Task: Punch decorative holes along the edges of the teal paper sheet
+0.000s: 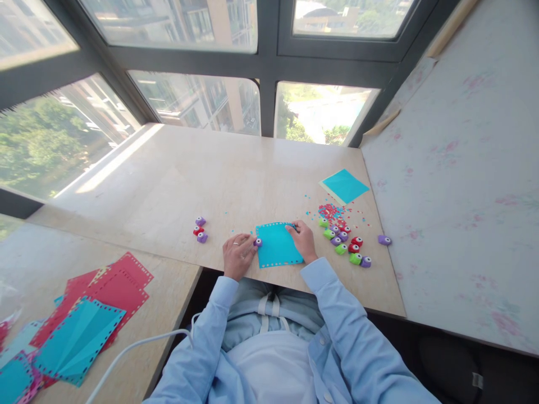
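A blue square sheet of paper [275, 247] lies in front of me, with small holes punched along its top and bottom edges. My left hand [237, 255] is closed on a small purple craft punch [258, 242] at the sheet's left edge. At the upper right corner, my right hand [305, 241] grips the sheet between thumb and fingers. Several purple, green and red punches [342, 236] are clustered right of my right hand. Two purple punches and a red punch [198, 230] stand left of my left hand.
Red and blue confetti [330, 212] lies beyond the punch cluster, near a stack of blue paper [346, 186]. A lone purple punch [384, 240] sits by the wall. Punched red and blue sheets [80, 339] overlap at lower left, near a white cable [138, 348]. Windows border the table.
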Motion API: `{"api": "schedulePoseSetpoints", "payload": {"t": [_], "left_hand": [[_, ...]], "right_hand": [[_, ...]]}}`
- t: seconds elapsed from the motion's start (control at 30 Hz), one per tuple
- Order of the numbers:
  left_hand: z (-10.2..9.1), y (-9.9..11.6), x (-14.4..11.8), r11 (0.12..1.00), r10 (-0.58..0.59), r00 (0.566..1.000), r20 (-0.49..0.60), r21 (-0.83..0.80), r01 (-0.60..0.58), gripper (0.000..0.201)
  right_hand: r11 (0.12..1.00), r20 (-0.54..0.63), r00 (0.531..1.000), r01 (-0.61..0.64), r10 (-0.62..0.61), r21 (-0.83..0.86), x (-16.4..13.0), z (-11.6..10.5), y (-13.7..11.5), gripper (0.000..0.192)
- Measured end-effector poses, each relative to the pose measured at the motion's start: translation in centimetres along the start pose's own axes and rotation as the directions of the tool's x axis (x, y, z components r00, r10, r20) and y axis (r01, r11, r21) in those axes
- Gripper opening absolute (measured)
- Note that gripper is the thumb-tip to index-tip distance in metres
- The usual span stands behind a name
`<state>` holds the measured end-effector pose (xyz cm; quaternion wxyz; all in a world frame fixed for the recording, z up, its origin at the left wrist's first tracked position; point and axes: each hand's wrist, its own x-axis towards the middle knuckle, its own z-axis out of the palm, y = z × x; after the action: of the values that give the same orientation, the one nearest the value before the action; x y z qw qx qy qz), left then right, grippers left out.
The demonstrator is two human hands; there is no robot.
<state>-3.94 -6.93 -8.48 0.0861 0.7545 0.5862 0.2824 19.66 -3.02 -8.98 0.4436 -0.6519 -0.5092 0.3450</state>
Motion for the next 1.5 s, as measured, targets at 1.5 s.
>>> {"api": "schedulePoseSetpoints", "payload": {"t": [1.5], "left_hand": [[-0.2,0.2,0.0,0.992,-0.061,0.998,0.005,-0.112,0.062,0.04]], "right_hand": [[0.949,-0.062,0.963,0.267,-0.261,0.17,-4.3,-3.1,1.2,0.049]]}}
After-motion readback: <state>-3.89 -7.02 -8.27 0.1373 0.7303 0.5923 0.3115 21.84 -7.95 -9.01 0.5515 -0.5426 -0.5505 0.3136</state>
